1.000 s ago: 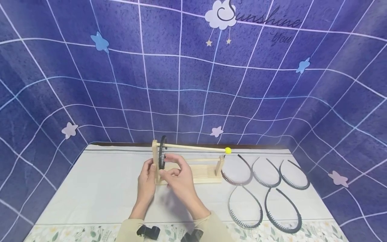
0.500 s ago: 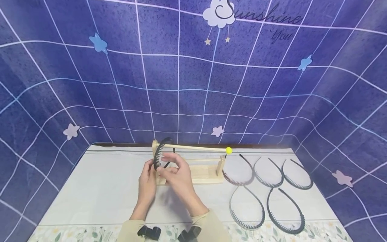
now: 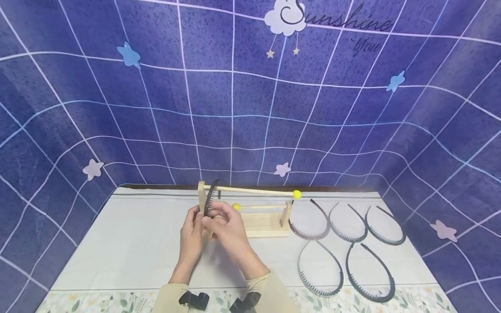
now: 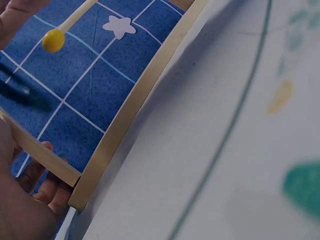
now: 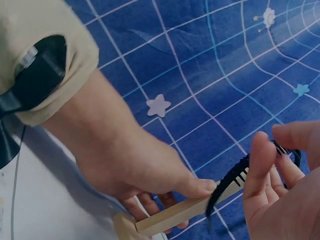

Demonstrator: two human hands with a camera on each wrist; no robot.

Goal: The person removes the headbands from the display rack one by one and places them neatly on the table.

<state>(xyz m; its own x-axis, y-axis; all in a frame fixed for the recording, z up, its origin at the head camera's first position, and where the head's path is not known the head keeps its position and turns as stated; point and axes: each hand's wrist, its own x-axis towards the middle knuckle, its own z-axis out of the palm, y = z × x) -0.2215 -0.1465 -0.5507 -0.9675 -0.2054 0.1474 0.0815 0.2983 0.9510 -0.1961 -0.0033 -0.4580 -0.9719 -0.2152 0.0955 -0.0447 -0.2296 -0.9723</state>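
A black toothed headband (image 3: 210, 201) hangs over the upper rod (image 3: 254, 190) of a wooden rack (image 3: 266, 225), close to the rack's left post (image 3: 201, 195). My right hand (image 3: 230, 230) pinches the headband's lower part between thumb and fingers, as the right wrist view also shows on the headband (image 5: 231, 175). My left hand (image 3: 190, 238) grips the left post; in the left wrist view its fingers wrap behind the post (image 4: 47, 156). A yellow ball (image 3: 297, 194) caps the upper rod's right end. My right hand hides part of the rack's base.
Several toothed headbands lie on the white tablecloth (image 3: 129, 243) to the right, among them a brown one (image 3: 309, 236) by the rack and a black one (image 3: 372, 297) in front. A lower rod with a yellow ball (image 3: 236, 207) runs to the short right post (image 3: 286, 214). Blue gridded cloth (image 3: 250, 100) stands behind.
The headband swung from edge-on to a wider angle, then back to a narrower one, on the upper rod. My right hand shifted slightly left. The lower rod's yellow ball now shows.
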